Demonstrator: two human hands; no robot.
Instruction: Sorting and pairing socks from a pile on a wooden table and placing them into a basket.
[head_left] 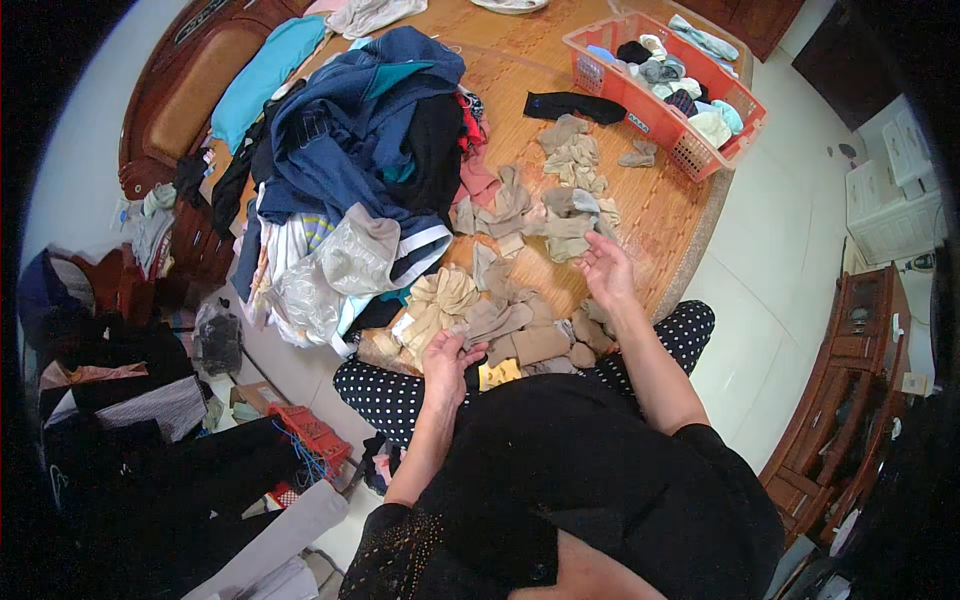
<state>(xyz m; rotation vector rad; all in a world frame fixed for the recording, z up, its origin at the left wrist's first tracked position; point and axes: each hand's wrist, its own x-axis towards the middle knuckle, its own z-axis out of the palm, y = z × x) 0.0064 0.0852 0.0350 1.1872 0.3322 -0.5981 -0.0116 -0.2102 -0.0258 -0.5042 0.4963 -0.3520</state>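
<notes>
Beige and taupe socks lie in a loose spread in front of my lap. My left hand [448, 362] is low over the near part of it, fingers closed on the end of a taupe sock [497, 320]. To the right, my right hand [606, 272] is held palm up with its fingers apart and nothing in them. Just beyond its fingertips rests a greyish-beige sock [568, 240]. A bunched cream-beige bundle [440, 300] sits beside my left hand, and a yellow patterned piece [498, 374] shows near my lap.
A large heap of clothes with a dark blue garment [335, 140] rises at the left. The orange plastic basket [700, 160] at the far right holds several rolled socks. A black sock [575, 106] lies beside it on the wooden-coloured mat [670, 225]. A clear plastic bag [335, 280] covers the heap's near side.
</notes>
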